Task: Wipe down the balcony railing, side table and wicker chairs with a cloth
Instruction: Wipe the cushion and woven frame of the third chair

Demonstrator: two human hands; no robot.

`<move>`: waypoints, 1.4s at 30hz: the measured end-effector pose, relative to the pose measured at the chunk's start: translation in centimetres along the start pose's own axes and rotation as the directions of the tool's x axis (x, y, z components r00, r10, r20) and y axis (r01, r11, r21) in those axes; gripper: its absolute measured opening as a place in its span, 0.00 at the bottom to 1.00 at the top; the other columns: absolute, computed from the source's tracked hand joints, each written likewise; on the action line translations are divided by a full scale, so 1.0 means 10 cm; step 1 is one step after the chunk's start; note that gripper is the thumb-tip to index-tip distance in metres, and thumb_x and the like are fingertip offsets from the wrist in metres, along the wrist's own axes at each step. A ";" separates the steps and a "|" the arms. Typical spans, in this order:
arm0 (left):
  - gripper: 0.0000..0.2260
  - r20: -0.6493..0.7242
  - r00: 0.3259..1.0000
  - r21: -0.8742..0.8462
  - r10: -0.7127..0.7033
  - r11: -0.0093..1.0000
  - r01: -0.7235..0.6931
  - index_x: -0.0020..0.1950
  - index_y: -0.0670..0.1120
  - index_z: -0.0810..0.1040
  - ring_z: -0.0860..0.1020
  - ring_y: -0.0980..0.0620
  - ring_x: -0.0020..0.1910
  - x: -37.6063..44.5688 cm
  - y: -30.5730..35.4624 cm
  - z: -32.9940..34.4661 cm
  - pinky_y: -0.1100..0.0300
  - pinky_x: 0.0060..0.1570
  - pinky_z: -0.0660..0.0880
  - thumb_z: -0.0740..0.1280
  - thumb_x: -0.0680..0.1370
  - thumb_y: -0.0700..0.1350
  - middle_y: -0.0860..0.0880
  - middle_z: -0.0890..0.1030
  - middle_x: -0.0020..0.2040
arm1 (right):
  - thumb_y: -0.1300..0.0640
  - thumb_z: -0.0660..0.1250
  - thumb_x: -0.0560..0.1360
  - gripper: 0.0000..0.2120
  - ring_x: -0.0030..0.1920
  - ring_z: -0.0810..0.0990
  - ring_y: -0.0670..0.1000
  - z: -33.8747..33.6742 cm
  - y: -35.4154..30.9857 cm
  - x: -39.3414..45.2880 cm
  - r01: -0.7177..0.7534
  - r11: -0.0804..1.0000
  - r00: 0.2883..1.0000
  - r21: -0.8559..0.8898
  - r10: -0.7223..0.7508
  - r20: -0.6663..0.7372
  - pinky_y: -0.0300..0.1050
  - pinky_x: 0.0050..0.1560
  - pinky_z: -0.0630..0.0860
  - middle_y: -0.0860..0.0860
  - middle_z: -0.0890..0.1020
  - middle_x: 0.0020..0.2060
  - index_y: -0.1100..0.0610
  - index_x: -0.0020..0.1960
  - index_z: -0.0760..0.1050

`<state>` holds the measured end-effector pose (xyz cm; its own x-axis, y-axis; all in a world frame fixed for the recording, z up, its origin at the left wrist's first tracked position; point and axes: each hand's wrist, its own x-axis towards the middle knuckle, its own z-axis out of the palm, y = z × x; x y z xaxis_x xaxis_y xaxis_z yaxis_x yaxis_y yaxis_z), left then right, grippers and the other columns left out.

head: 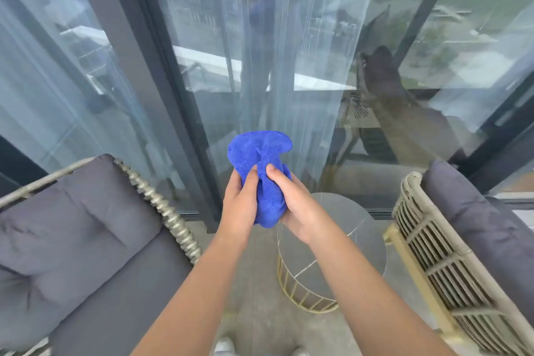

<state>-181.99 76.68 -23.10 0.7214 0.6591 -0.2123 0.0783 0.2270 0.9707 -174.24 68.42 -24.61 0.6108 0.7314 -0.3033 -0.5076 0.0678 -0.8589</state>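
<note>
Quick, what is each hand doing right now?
Left hand: holding the bunched blue microfibre cloth.
Right hand: holding the same cloth.

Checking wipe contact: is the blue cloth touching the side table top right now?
No. Both the left hand and right hand grip the bunched blue cloth in the air, above the round side table.

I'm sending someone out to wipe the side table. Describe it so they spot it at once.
Face the glass doors with the sheer curtain. Two wicker chairs with dark grey cushions stand before them, one on the left and one on the right. The side table stands between them, nearer the right one: a small round table with a grey marbled top on a gold wire base.
</note>
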 end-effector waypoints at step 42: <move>0.12 0.856 0.492 0.211 -0.156 0.976 -0.058 0.67 0.49 0.78 0.84 0.51 0.58 0.57 -0.07 2.42 0.49 0.62 0.79 0.66 0.84 0.44 0.51 0.86 0.57 | 0.54 0.65 0.83 0.16 0.63 0.83 0.60 -1.75 -0.60 -0.94 0.519 0.854 0.464 0.042 -0.241 -0.853 0.61 0.70 0.75 0.60 0.84 0.60 0.62 0.65 0.78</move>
<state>-161.28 62.90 -22.25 0.9321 -0.3250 -0.1601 0.1799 0.0315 0.9832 -166.27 49.26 -23.84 0.9236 -0.2555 -0.2859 -0.1415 0.4661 -0.8734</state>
